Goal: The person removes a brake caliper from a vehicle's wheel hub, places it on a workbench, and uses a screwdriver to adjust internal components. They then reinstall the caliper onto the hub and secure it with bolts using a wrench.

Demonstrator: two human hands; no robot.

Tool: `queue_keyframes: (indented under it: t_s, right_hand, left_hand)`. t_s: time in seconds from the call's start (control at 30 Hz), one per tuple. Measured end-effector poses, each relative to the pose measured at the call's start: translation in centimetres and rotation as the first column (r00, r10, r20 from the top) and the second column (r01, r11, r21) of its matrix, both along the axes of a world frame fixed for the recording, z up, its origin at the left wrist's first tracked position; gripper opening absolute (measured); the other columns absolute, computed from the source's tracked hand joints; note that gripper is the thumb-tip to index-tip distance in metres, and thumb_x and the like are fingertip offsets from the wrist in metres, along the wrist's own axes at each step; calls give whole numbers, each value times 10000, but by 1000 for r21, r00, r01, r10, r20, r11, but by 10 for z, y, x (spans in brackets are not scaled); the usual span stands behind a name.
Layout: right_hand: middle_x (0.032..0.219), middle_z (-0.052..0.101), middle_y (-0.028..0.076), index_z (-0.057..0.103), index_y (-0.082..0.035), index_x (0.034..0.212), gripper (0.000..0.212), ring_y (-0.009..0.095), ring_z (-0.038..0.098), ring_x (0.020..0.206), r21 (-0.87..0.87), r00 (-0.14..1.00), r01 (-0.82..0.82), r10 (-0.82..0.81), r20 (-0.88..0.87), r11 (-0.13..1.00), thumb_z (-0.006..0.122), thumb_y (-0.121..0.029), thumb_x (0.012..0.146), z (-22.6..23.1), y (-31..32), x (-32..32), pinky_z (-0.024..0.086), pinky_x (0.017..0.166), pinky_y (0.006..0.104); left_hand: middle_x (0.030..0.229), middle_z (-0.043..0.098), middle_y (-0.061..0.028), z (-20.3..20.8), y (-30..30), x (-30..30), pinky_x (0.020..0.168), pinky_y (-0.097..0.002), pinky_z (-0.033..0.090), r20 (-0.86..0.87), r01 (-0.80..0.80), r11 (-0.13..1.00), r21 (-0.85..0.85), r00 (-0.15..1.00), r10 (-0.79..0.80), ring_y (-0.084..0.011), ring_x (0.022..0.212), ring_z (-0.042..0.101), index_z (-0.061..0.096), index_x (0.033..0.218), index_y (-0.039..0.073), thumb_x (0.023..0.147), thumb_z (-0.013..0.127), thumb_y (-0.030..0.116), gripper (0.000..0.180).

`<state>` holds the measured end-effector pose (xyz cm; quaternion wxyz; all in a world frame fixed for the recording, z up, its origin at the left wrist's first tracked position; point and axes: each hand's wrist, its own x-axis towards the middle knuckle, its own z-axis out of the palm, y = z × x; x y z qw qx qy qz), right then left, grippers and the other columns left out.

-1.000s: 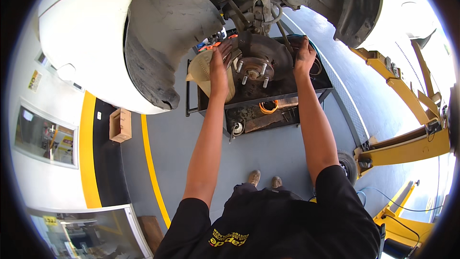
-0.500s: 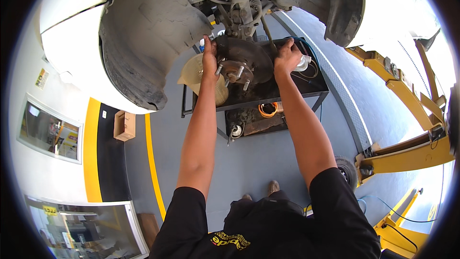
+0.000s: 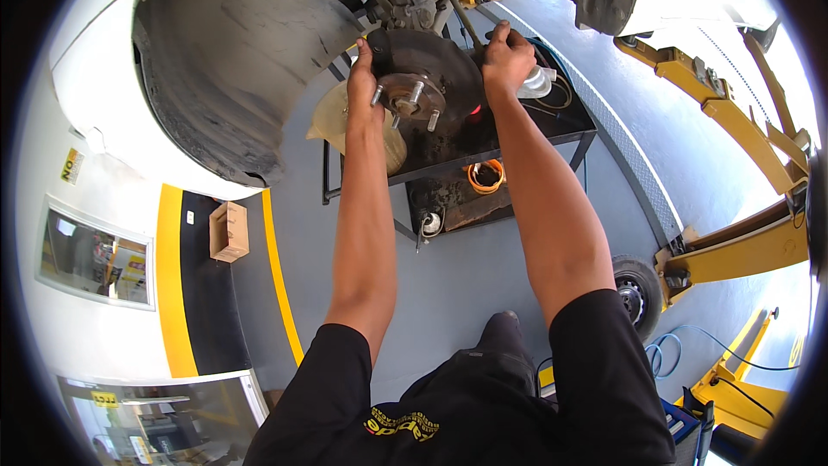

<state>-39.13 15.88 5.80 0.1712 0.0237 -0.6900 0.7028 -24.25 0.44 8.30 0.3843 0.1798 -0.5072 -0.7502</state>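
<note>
rusty brake disc [image 3: 435, 65] is gripped at opposite edges by left hand [image 3: 363, 78] and right hand [image 3: 506, 56], fingers clamped.

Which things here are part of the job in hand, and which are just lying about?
In hand: brake disc with wheel studs, gripped by left hand and right hand.

Lying about: black cart, orange coil, cardboard box, spare wheel.

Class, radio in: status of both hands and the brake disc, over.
Left hand and right hand gripping brake disc edges. Disc on hub, studs bare. Cart below, nothing blocking.
</note>
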Motion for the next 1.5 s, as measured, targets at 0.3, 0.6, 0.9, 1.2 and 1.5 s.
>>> queue_keyframes:
  t_s: [0.3, 0.6, 0.9, 1.2, 1.5]
  right_hand:
    - [848, 736, 294, 784, 13, 906, 449, 519, 695, 854, -99, 1000, 6, -6, -5, 995, 622, -389, 1024, 2, -1, 7, 533, 837, 558]
    - [869, 751, 287, 802, 9, 932, 438, 513, 707, 893, -116, 999, -20, 24, 33, 993, 644, -394, 998, -4, -5, -5, 542, 881, 541]
    - [795, 790, 185, 822, 16, 889, 458, 343, 767, 778, -134, 1000, -10, 13, 22, 991, 698, -414, 986, -9, -12, -10, 570, 855, 445]
    - [753, 763, 200, 803, 38, 874, 479, 339, 716, 704, -119, 999, -35, 39, 32, 992, 717, -424, 970, -8, -10, -14, 552, 813, 465]
    - [730, 758, 175, 811, 27, 864, 501, 296, 704, 683, -160, 996, -58, 68, 62, 985, 755, -462, 955, -6, -14, -16, 563, 793, 441]
  left_hand:
    - [1369, 695, -74, -9, -13, -1, 1085, -385, 516, -56, 33, 999, -16, 998, -34, -221, 1234, 664, 667, 1387, 56, 1093, 623, 509, 542]
    - [1415, 670, -88, -6, -6, 0, 1099, -404, 515, -31, -30, 999, -14, 999, 30, -239, 1261, 651, 648, 1406, 28, 1090, 661, 446, 524]
    - [1447, 660, -134, -2, 0, 5, 1121, -437, 513, -32, -32, 997, -70, 999, 30, -280, 1304, 640, 621, 1442, 18, 1112, 610, 457, 549]
    - [1449, 657, -140, 5, 13, 5, 1120, -450, 512, -9, -42, 997, -68, 999, 41, -295, 1305, 640, 611, 1451, 20, 1105, 618, 467, 565]
    - [1412, 677, -123, 4, 12, 5, 1090, -431, 531, -19, -62, 995, -74, 998, 61, -277, 1267, 659, 632, 1422, 34, 1107, 619, 459, 529]
